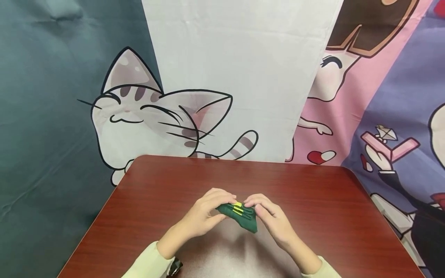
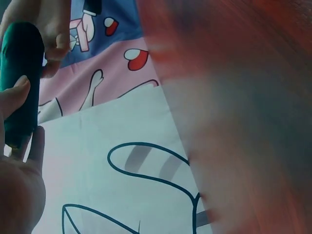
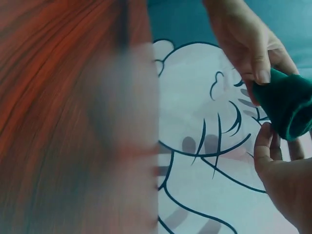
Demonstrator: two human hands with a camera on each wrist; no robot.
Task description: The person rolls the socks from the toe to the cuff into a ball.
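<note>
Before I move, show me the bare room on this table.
The table is bare along its far edge, below the printed backdrop, and to the left of the left hand and the right of the right hand. The near middle is crowded: both hands hold a green cloth over it.

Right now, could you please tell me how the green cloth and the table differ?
The green cloth bears yellow stripes, while the table is reddish brown. The cloth is small and bent; the table is broad and flat. The cloth is held in the air; the table spreads below it.
</note>
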